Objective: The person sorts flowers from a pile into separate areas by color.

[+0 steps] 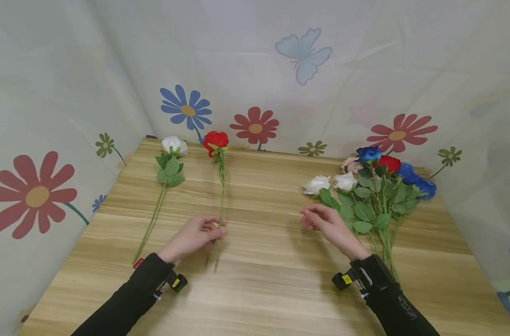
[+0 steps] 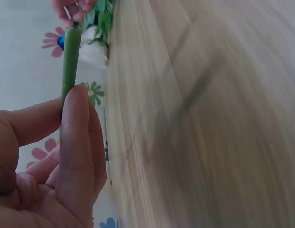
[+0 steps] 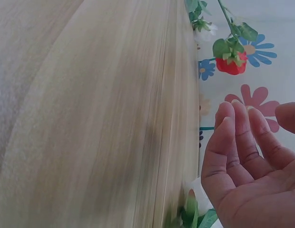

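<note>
Right sleeve point(image 1: 400, 303) near flower bunch point(image 1: 364, 211); dipping could drag it. Left hand point(image 1: 194, 236) pinches red rose stem point(image 2: 70, 57); right hand point(image 1: 330, 228) empty, loose.

Red rose point(image 1: 216, 141) up off the table point(image 1: 263, 289), its thin green stem pinched near the cut end by the left hand point(image 1: 194, 236), bloom pointing away! To its left lies the white rose point(image 1: 173, 144), leafy below the bloom, stem slanting nearer. On the right, the bunch point(image 1: 374, 200): blue, red, white and pale pink blooms farthest, leaves overlapping, stems converging nearer.
</note>
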`<state>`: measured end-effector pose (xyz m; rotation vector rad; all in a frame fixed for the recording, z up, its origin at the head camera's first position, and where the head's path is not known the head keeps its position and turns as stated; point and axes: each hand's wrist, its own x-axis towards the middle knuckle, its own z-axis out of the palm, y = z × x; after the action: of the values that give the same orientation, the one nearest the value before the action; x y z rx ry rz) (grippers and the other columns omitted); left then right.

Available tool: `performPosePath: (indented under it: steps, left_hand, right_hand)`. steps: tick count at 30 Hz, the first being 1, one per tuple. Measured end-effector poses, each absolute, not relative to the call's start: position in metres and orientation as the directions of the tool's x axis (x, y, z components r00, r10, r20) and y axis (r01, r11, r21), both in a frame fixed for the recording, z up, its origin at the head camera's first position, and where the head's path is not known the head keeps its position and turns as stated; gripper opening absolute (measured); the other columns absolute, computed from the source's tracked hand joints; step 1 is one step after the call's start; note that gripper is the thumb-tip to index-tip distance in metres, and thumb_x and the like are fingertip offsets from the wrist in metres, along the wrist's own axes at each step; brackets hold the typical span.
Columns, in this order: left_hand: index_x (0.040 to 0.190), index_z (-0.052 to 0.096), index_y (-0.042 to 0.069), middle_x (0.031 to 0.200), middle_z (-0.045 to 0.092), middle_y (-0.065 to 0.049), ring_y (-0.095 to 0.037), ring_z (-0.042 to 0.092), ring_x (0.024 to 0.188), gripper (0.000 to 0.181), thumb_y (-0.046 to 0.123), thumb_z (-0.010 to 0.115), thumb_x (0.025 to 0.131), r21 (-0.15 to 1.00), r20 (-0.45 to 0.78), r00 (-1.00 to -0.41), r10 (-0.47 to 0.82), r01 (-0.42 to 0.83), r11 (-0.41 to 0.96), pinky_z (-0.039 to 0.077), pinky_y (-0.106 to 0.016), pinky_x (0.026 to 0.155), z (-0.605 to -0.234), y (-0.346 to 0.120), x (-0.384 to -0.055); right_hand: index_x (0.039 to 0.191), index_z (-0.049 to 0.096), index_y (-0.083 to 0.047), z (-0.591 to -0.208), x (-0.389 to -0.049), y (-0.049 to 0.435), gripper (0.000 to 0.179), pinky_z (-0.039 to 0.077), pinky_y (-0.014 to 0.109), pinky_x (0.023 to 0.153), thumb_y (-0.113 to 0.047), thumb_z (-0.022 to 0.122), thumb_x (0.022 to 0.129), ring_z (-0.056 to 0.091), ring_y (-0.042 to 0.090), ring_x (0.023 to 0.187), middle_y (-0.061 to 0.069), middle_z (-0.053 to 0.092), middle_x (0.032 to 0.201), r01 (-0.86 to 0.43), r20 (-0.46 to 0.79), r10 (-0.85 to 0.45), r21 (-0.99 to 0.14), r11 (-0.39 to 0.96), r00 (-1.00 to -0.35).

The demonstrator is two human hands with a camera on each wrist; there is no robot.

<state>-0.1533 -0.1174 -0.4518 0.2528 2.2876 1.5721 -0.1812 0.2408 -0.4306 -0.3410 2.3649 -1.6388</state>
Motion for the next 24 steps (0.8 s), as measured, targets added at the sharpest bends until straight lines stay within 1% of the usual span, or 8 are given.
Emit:
performPosePath:
  steps: [6, 10, 13, 18, 19, 22, 24]
  left_hand:
    - [0.121, 0.058, -0.002, 0.080, 0.064, -0.009, -0.018, 0.062, 0.063, 0.034, 0.013, 0.063, 0.091, 0.845, -0.173, -0.951, 0.258, -0.009, 0.534, 0.054, -0.030, 0.055, -0.446, -0.130, -0.152]
    - [0.118, 0.058, -0.003, 0.078, 0.064, -0.008, -0.018, 0.060, 0.055, 0.034, 0.014, 0.065, 0.089, 0.787, -0.177, -0.959, 0.222, -0.003, 0.617, 0.052, -0.029, 0.051, -0.444, -0.134, -0.153]
    - [0.115, 0.060, -0.003, 0.078, 0.063, -0.008, -0.017, 0.060, 0.054, 0.032, 0.014, 0.066, 0.088, 0.753, -0.192, -0.960, 0.204, -0.011, 0.657, 0.052, -0.028, 0.050, -0.442, -0.136, -0.155]
    - [0.108, 0.062, -0.002, 0.075, 0.061, -0.006, -0.015, 0.059, 0.052, 0.027, 0.014, 0.067, 0.087, 0.694, -0.203, -0.961, 0.187, -0.007, 0.720, 0.051, -0.027, 0.050, -0.439, -0.138, -0.157]
    - [0.107, 0.062, -0.002, 0.075, 0.061, -0.005, -0.015, 0.059, 0.051, 0.026, 0.015, 0.067, 0.087, 0.680, -0.206, -0.962, 0.179, -0.009, 0.733, 0.050, -0.027, 0.050, -0.439, -0.138, -0.158]
    - [0.109, 0.062, -0.003, 0.074, 0.059, -0.004, -0.015, 0.058, 0.050, 0.030, 0.015, 0.067, 0.087, 0.636, -0.212, -0.961, 0.178, 0.003, 0.772, 0.048, -0.027, 0.051, -0.439, -0.140, -0.160]
    - [0.107, 0.062, -0.003, 0.073, 0.057, -0.003, -0.014, 0.057, 0.049, 0.029, 0.016, 0.068, 0.086, 0.613, -0.213, -0.960, 0.180, 0.012, 0.790, 0.046, -0.026, 0.052, -0.440, -0.140, -0.162]
  right_hand:
    - [0.121, 0.053, 0.009, -0.431, -0.180, 0.241, 0.041, 0.053, 0.043, 0.083, -0.026, 0.047, 0.101, 0.061, 0.035, 0.094, 0.029, 0.060, 0.105, -0.054, -0.067, -0.327, -0.936, 0.347, -0.943]
    - [0.120, 0.054, 0.009, -0.432, -0.180, 0.242, 0.041, 0.053, 0.044, 0.083, -0.027, 0.048, 0.101, 0.061, 0.037, 0.095, 0.029, 0.060, 0.105, -0.046, -0.074, -0.324, -0.937, 0.347, -0.943]
    - [0.120, 0.054, 0.009, -0.433, -0.180, 0.242, 0.042, 0.053, 0.044, 0.083, -0.027, 0.048, 0.100, 0.061, 0.039, 0.095, 0.029, 0.060, 0.105, -0.051, -0.069, -0.325, -0.936, 0.349, -0.943]
    - [0.120, 0.054, 0.009, -0.435, -0.180, 0.244, 0.038, 0.052, 0.045, 0.083, -0.023, 0.048, 0.100, 0.060, 0.041, 0.095, 0.029, 0.060, 0.105, -0.080, -0.051, -0.342, -0.930, 0.358, -0.938]
    - [0.120, 0.054, 0.009, -0.435, -0.180, 0.244, 0.037, 0.052, 0.046, 0.083, -0.022, 0.048, 0.100, 0.061, 0.040, 0.095, 0.029, 0.060, 0.105, -0.086, -0.048, -0.346, -0.928, 0.361, -0.937]
    - [0.119, 0.054, 0.008, -0.436, -0.179, 0.244, 0.035, 0.051, 0.048, 0.084, -0.021, 0.049, 0.100, 0.062, 0.037, 0.094, 0.028, 0.060, 0.105, -0.086, -0.053, -0.351, -0.925, 0.369, -0.935]
    - [0.119, 0.054, 0.008, -0.436, -0.179, 0.244, 0.035, 0.051, 0.049, 0.085, -0.022, 0.049, 0.100, 0.062, 0.035, 0.093, 0.028, 0.060, 0.105, -0.086, -0.058, -0.353, -0.922, 0.378, -0.934]
